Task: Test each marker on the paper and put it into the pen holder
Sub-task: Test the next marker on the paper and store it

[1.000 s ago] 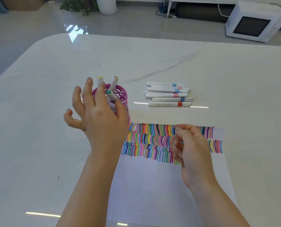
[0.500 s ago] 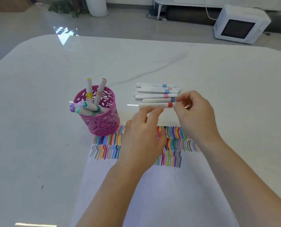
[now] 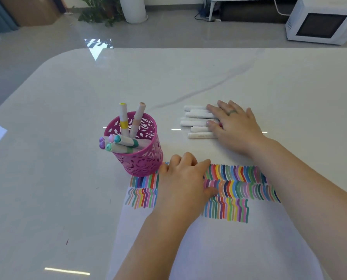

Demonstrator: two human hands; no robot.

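Right hand [image 3: 236, 126] lies flat, fingers straight, on top of the loose markers [image 3: 196, 123]. There are about six white ones, side by side on the surface [image 3: 269, 83] just past the paper [image 3: 229, 251]. The hand hides their right ends, so I can't read any colours on them.

Left hand [image 3: 183, 178] rests palm-down on the paper with fingers loosely bent and nothing in it. It covers a chunk of the coloured test strokes [image 3: 239, 180], which run in rows along the far edge.

The pink cut-out pen holder [image 3: 143, 160] stands at the paper's far-left corner, just left of the left hand. Can't tell if its base is on the sheet or only touching it. Two markers stand up in it, one yellow-banded [image 3: 123, 118] and one peach [image 3: 137, 119]. A few more lean out over the rim to the left, with teal and purple caps [image 3: 113, 143].

Past the surface, on the floor, there's a white microwave [image 3: 322, 25], a plant [image 3: 99, 11] and a white cylinder [image 3: 134, 9].
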